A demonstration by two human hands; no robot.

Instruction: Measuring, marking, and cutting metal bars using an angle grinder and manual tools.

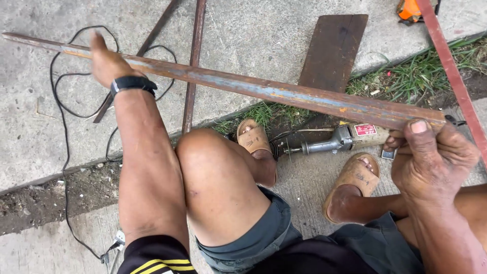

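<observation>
Your right hand (431, 157) is closed around the near end of the rusty angle iron bar (264, 90), thumb pressed on top. Your left hand (109, 63) is wrapped over the bar far out toward its other end, above the black wrist band (133, 82). The bar hangs in the air across both knees, slanting from upper left down to your right fist, well above the concrete slab (284, 35).

The rust and raw edges could cut your bare palms if the bar slides through your grip. Dropped, it would land on your sandalled feet (355, 175) or on the angle grinder (337, 141) lying between them. The grinder's black power cord (66, 122) loops over the slab under the far end and runs back past your left knee; a swing of the bar or a shifted foot could snag it and drag the tool.

Room is tight. Two thin steel rods (193, 66) and a flat rusty plate (332, 50) lie just beyond the bar, and a red-painted steel bar (454, 76) crosses close to your right hand. The grass strip (406, 76) marks the slab's edge. The freest space is the slab's upper left.
</observation>
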